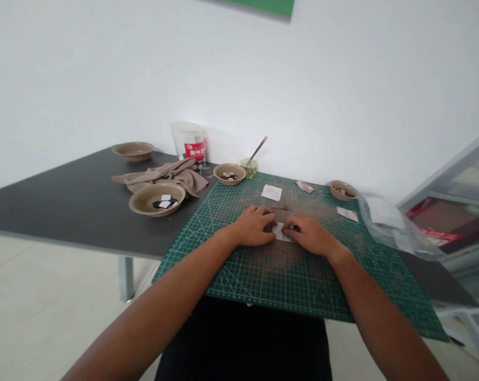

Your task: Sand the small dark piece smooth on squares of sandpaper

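Both hands rest at a small white piece (283, 233) on the green cutting mat (231, 272). My left hand (255, 225) lies at its left edge, fingers curled and drawn together; whatever they pinch is too small to name. From the right, my right hand (307, 232) touches the same piece, thumb and fingers pinched over it, the thing between them too small to make out. Brown powder stains the mat around the hands. Beyond them lie a white square (271, 192) and a thin brown strip (279, 208).
At the left on the dark table (84, 203) are a bowl with black and white pieces (144, 205), a brown cloth (163, 175), another bowl (134, 152) and a plastic tub (189, 143). A cup (250, 168) holds a brush. Plastic bags (398, 227) lie right.
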Demonstrator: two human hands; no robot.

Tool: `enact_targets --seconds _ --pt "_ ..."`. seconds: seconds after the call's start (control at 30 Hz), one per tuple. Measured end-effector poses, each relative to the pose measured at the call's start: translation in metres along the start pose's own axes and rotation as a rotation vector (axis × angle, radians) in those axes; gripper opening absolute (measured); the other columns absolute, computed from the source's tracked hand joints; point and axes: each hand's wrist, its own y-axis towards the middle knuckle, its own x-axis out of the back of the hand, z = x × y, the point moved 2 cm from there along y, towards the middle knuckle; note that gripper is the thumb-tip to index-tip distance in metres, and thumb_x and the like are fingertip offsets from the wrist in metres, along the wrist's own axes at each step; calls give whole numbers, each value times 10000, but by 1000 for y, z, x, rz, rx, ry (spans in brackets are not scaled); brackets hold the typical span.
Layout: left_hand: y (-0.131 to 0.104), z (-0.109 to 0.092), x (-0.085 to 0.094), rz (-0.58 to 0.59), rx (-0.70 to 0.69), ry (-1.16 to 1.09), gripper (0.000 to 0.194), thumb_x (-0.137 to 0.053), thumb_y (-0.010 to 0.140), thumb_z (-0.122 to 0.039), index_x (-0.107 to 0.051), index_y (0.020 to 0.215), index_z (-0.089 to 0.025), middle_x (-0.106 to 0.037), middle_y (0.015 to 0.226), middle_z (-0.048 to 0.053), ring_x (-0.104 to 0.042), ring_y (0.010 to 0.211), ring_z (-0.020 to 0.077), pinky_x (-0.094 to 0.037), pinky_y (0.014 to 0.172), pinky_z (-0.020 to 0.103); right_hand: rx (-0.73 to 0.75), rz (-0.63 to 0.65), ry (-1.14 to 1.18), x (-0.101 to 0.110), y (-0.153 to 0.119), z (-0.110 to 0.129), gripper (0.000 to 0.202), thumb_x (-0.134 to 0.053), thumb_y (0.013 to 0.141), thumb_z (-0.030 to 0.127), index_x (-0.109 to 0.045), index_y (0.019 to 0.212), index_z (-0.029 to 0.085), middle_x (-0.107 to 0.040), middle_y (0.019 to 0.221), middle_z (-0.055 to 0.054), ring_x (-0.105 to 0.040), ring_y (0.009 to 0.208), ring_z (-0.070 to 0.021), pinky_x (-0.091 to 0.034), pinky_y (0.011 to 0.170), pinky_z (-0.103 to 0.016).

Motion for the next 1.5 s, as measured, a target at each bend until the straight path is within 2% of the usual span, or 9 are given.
enact_targets --seconds 0.23,0.4,0.57,0.73,0.87,1.07,1.23,1.37,1.5 --pt "0 1 -1 -5 -10 9 362 -587 855 -471 -636 1159 -281 -535 1372 57 -484 1228 303 -378 1079 483 40 21 -63 -6 5 2 77 -636 924 242 -711 936 233 -744 998 -37 -650 988 -223 -391 955 -393" --pt "0 3 -2 -7 -13 1 390 -604 844 -478 -631 1181 -285 -530 1386 53 -475 1249 310 -381 1084 484 -50 -65 -97 -6 7 -3 135 -589 952 269 -702 963 195 -734 990 -82 -648 952 -234 -419 889 -388" --pt "0 3 -4 -19 -16 7 388 -601 845 -464 -627 1189 -287 -522 1394 56 -471 1260 310 -385 1081 487 11 3 -69 -8 5 3 85 -630 926 244 -712 934 225 -741 981 -36 -659 955 -200 -424 895 -345" --pt "0 4 -4 -23 -12 -5 397 -612 834 -475 -631 1182 -286 -530 1378 64 -479 1251 316 -394 1074 494 -27 -17 -92 -2 3 2 131 -607 939 268 -714 937 191 -735 949 -78 -647 913 -230 -424 866 -373" --pt "0 4 -4 -12 -4 -2 395 -617 830 -470 -629 1181 -289 -525 1389 55 -473 1260 319 -386 1080 495 20 46 -59 -2 0 3 83 -641 915 246 -721 906 226 -743 944 -33 -661 906 -206 -434 874 -344" --pt "0 4 -5 -8 -1 -2 411 -602 839 -493 -622 1198 -293 -518 1393 60 -469 1267 322 -392 1071 500 -71 -51 -104 0 -1 -3 134 -604 940 282 -705 910 200 -736 917 -66 -651 877 -229 -432 815 -362" --pt "0 5 -6 -10 -4 -4 409 -607 836 -482 -621 1200 -295 -510 1406 60 -459 1280 325 -385 1076 507 37 38 -56 -3 -2 3 100 -620 934 267 -710 929 223 -742 961 -47 -656 923 -219 -426 883 -368" --pt "0 4 -6 -23 -9 -14 405 -609 834 -488 -628 1189 -294 -521 1393 61 -466 1274 325 -376 1082 513 -51 -43 -109 0 -1 -1 119 -613 937 276 -702 906 204 -738 932 -65 -651 893 -231 -427 834 -368" --pt "0 2 -4 -10 1 -18 398 -609 835 -485 -626 1182 -292 -528 1389 57 -469 1270 324 -383 1076 504 18 22 -75 -4 -1 4 99 -621 935 269 -700 904 217 -737 932 -47 -653 896 -218 -421 848 -362"
